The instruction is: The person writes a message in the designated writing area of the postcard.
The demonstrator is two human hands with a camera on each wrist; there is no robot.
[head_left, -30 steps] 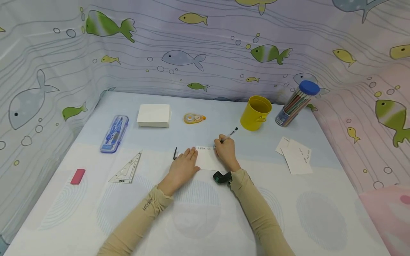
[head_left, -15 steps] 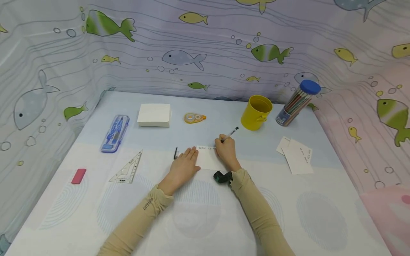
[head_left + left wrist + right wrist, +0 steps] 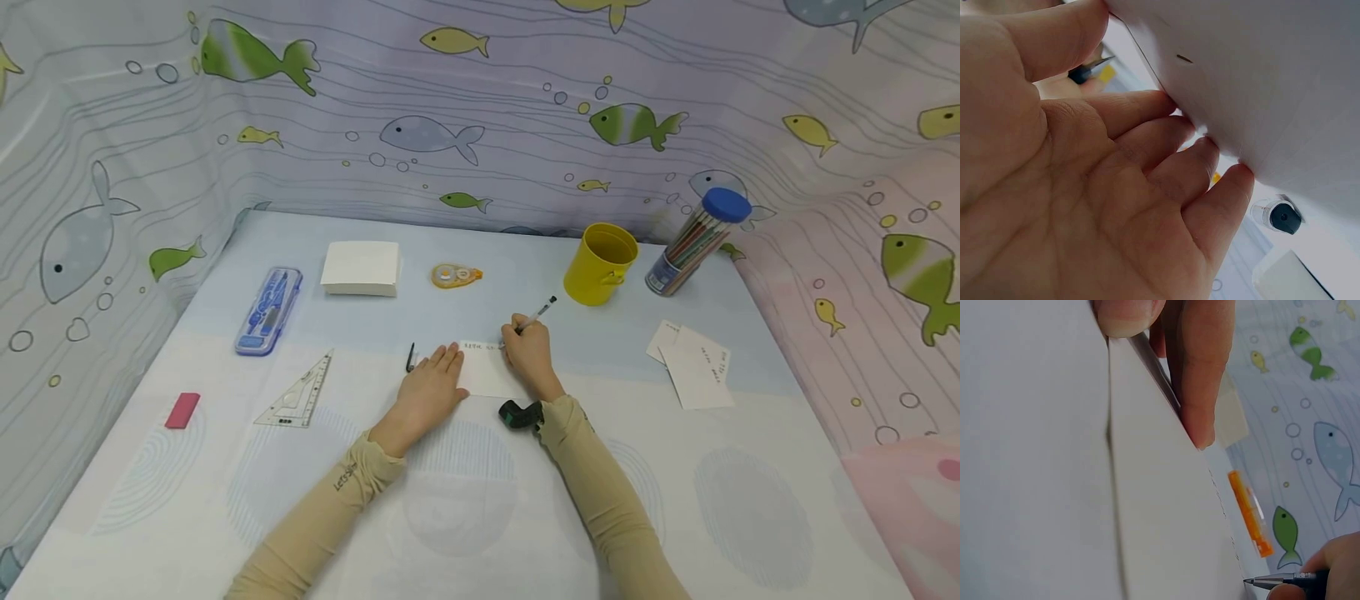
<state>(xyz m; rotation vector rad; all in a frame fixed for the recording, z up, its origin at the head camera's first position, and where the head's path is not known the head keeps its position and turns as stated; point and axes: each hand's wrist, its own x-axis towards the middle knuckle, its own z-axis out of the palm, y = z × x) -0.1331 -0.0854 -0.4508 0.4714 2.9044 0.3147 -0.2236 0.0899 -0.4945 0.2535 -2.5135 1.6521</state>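
Left hand [image 3: 429,390] rests on white card [image 3: 491,377]; right hand [image 3: 534,355] grips pen [image 3: 543,307].

Left hand [image 3: 427,387], right hand [image 3: 531,350]: two hands total. Pen [image 3: 543,307]: one. Cards [image 3: 491,379]: three visible, one by hands, two overlapping off right. Paper stack [image 3: 362,267]: one. Correction tape [image 3: 455,276]: one. Cup [image 3: 588,273]: one. Tub [image 3: 663,273]: one; pencils [image 3: 696,240] inside: several, too packed to count. Case [image 3: 270,312]: one. Set square [image 3: 313,387]: one. Eraser [image 3: 182,411]: one.
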